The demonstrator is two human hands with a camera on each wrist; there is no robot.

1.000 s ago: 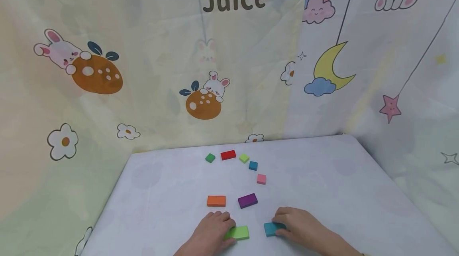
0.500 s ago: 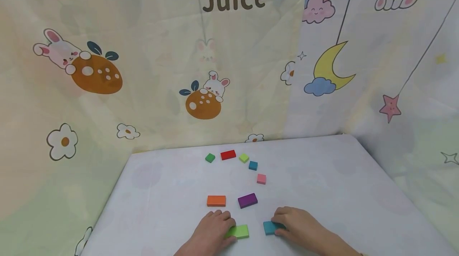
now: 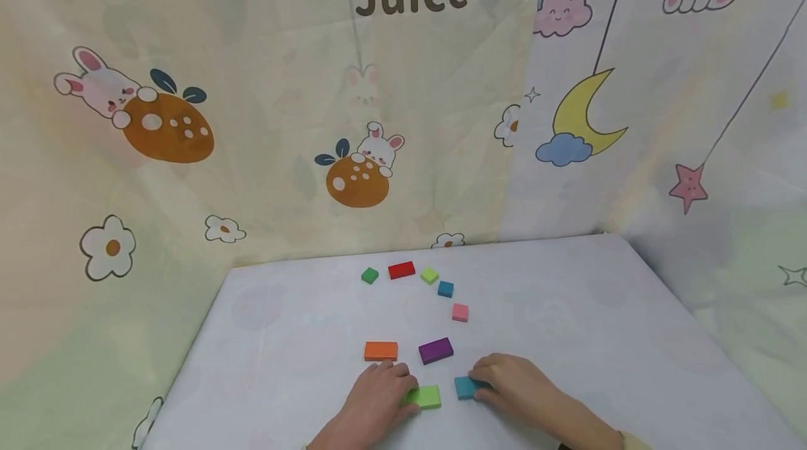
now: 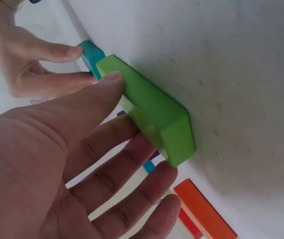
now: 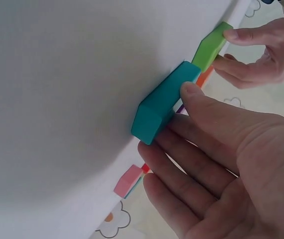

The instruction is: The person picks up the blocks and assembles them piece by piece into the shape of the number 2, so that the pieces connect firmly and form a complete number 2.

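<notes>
My left hand (image 3: 377, 399) pinches a light green block (image 3: 429, 397) between thumb and fingers, low on the white table. In the left wrist view the thumb lies on the near face of that green block (image 4: 149, 102), with fingers behind it. To its right, my right hand (image 3: 518, 388) pinches a teal block (image 3: 465, 387); the right wrist view shows the thumb on the near face of the teal block (image 5: 164, 102). A small gap parts the two blocks in the head view. Just beyond the hands lie an orange block (image 3: 381, 351) and a purple block (image 3: 436, 350).
Farther back on the white table (image 3: 284, 338) lie a green cube (image 3: 369, 275), a red block (image 3: 401, 270), a lime cube (image 3: 429, 275), a blue cube (image 3: 445, 289) and a pink cube (image 3: 460, 312). A printed curtain (image 3: 271, 120) hangs behind.
Both hands have moved slightly forward with their blocks. The teal block has come left, narrowing its gap to the green one. The other blocks lie as before.
</notes>
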